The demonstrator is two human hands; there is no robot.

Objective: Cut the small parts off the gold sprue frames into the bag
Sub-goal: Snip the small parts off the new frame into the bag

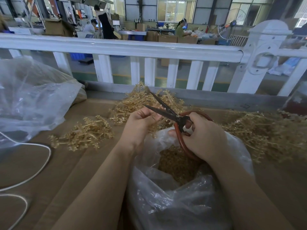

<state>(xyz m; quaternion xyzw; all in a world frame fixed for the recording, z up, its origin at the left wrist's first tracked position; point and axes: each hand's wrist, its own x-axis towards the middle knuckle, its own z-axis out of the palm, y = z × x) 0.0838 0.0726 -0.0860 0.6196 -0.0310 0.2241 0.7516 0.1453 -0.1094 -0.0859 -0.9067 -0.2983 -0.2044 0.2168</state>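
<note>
Left hand: the left hand (141,120) has its fingers curled tight around a gold sprue frame (163,121), held up over the bag.
Right hand: the right hand (201,135) grips the red handles of the scissors (167,112), fingers through the big loop.
Scissors: the dark blades are spread apart and point up and to the left, with bits of the frame between them.
Bag: the clear bag (174,200) sits on the counter right under both hands, its mouth open, with a heap of small gold parts (176,165) inside.
Counter: the brown counter (74,171) has open room at the bottom left, beside the left arm.
Far edge: a white railing (126,47) runs along the back of the counter, just behind the piles.
Left pile: a small pile of gold frames (84,135) lies left of the left hand, a little apart from it.
Middle pile: more frames (141,100) lie just behind the hands, near the scissor tips.
Right pile: a big pile of frames (265,131) fills the counter right of the bag and touches its side.
Big bag: a large clear plastic bag (33,100) stands on the far left.
Cord: a white cord (41,166) curls over the left part of the counter.
</note>
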